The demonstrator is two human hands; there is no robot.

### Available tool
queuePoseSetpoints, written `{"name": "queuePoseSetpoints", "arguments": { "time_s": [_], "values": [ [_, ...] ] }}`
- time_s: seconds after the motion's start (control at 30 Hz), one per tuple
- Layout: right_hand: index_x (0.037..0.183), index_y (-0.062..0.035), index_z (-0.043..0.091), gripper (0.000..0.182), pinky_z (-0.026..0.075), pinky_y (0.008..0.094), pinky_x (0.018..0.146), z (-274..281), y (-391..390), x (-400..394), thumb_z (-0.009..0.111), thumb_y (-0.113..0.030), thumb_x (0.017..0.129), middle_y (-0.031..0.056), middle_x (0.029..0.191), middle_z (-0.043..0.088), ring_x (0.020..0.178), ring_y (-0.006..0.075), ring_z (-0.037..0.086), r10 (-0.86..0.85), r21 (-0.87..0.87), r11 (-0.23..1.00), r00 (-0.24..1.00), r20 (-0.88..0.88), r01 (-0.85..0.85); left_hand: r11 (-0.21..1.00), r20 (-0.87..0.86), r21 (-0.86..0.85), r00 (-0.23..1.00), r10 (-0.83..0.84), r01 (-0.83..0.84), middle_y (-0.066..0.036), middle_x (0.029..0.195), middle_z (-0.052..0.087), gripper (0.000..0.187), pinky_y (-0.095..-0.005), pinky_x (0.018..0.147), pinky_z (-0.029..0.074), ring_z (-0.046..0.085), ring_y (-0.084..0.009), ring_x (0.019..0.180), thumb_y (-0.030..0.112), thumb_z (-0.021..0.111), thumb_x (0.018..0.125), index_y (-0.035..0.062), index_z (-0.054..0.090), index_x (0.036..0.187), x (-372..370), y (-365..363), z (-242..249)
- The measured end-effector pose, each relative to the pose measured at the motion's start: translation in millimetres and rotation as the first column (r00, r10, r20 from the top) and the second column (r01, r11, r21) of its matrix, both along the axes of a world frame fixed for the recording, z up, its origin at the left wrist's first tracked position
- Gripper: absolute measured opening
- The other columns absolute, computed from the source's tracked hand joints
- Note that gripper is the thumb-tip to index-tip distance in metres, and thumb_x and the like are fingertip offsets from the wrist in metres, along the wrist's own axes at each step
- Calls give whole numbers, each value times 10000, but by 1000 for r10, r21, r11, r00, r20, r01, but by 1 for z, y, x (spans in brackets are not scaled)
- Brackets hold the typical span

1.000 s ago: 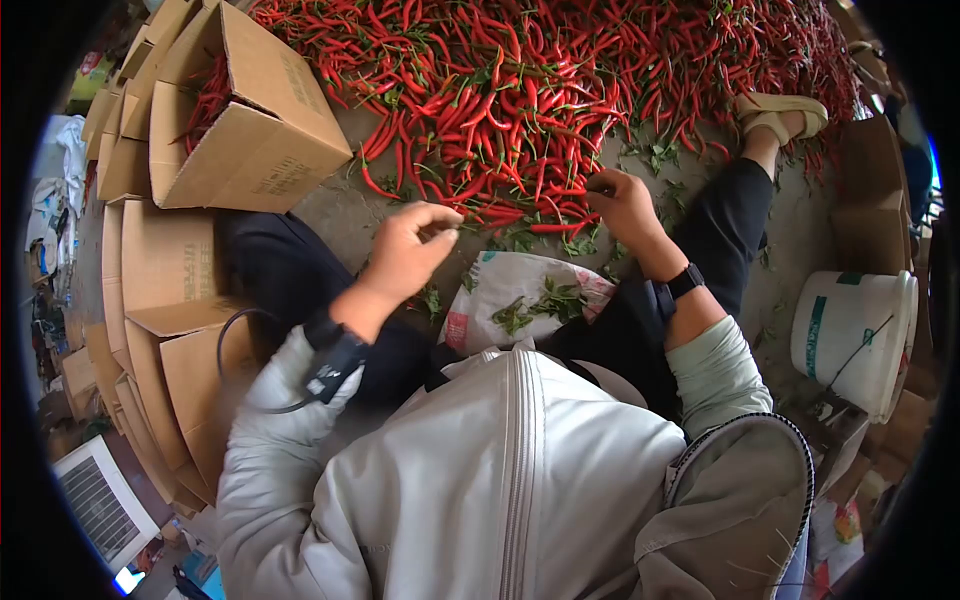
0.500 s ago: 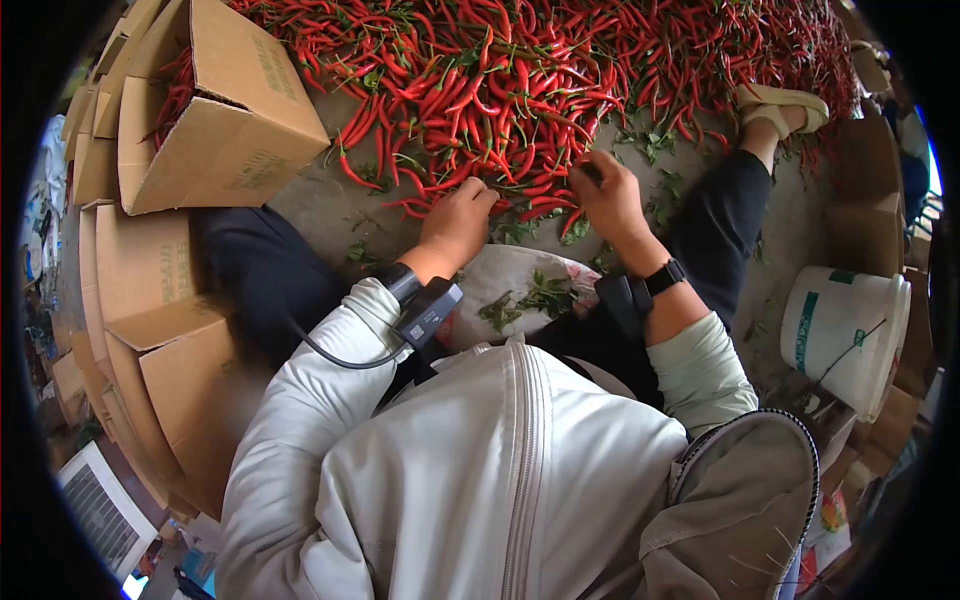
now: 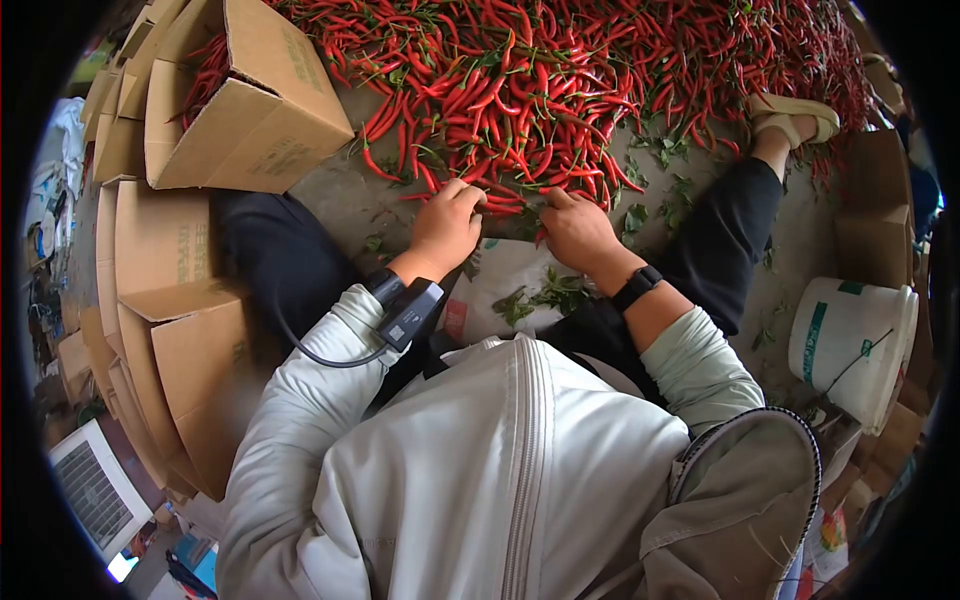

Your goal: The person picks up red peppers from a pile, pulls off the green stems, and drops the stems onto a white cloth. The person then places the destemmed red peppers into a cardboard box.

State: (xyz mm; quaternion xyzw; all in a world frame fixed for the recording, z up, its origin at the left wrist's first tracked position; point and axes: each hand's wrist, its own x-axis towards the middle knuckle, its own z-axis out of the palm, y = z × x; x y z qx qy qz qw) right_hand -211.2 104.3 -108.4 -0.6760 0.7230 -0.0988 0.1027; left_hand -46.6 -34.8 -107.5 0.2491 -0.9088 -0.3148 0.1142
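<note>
1. Head view: left hand (image 3: 445, 228) and right hand (image 3: 575, 232) rest at the near edge of the chilli pile (image 3: 560, 80) on the floor; whether either grip is clenched or released, cannot tell.
2. Best done by pinching each pod near the stem, I judge.
3. Count: chillies beyond counting; one open box (image 3: 250, 110) holding some; one white bucket (image 3: 850, 340); one printed sack (image 3: 500, 290) with green scraps.

a bare strip of floor (image 3: 345, 205) lies open between the chilli heap (image 3: 560, 70) and the person's legs, wide enough on the left for a hand to pass. the open carton (image 3: 245, 110) blocks the far left, stacked flat cartons (image 3: 160, 250) wall that side, and the white bucket (image 3: 850, 340) closes the right.
</note>
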Motion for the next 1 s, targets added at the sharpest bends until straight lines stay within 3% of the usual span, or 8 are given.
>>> {"name": "queuePoseSetpoints", "arguments": {
  "time_s": [0.2,0.4,0.63,0.7,0.73,0.83,0.9,1.0],
  "values": [
    [754,-60,604,111,460,349,715,0,10,-6,552,-110,669,90,885,521,828,267,544,22,3,1000,997,71,-22,996,-69,-48,994,-80,77,-80,906,529,195,-381,699,459,549,-291,829,38,611,670,63,567,858,-15,9,-5],
    [758,-58,590,114,460,375,692,5,14,-9,564,-106,657,93,841,544,814,278,549,-4,-28,1000,998,68,6,984,165,-123,980,-110,131,-80,868,519,105,-405,673,455,543,-304,795,43,545,692,59,559,796,-27,8,-12],
    [762,-65,544,109,459,395,619,39,16,-37,563,-97,659,127,696,567,724,294,579,-306,-105,922,867,393,373,957,-345,-271,918,-195,102,-76,763,566,68,-362,660,433,540,-236,755,141,604,749,79,598,778,-19,-4,29],
    [778,-66,546,112,463,398,625,37,10,-36,558,-87,669,122,729,569,732,296,582,-269,-121,934,886,378,335,942,-438,335,881,179,-25,-42,754,565,119,-287,613,427,542,-157,686,173,548,844,66,597,832,-14,-3,37],
    [795,-68,548,117,467,400,631,34,6,-34,553,-77,678,116,762,571,740,297,585,-234,-134,945,902,362,298,943,-436,332,881,181,-29,-42,754,565,119,-287,613,427,542,-157,686,173,548,844,66,597,832,-13,-5,41],
    [826,-64,557,131,477,394,628,11,-1,-21,541,-76,696,113,844,556,735,296,590,-230,-20,972,971,64,232,291,-257,954,717,648,79,-5,736,516,168,-225,592,406,475,-79,612,190,475,909,60,558,977,-6,-11,51],
    [818,-58,564,122,484,390,617,4,-4,-16,538,-91,703,116,892,535,731,286,594,-237,97,966,971,-28,238,264,-240,962,698,674,76,14,690,486,152,-215,546,375,431,-59,577,181,492,901,61,565,959,-2,-16,44],
    [831,-51,550,152,477,395,609,5,-3,-17,565,-97,687,121,895,532,736,291,588,-212,91,973,977,-30,213,494,-110,850,855,506,-182,10,692,511,109,-241,514,380,446,-66,591,147,599,818,77,596,902,1,-20,26]
  ]
}}
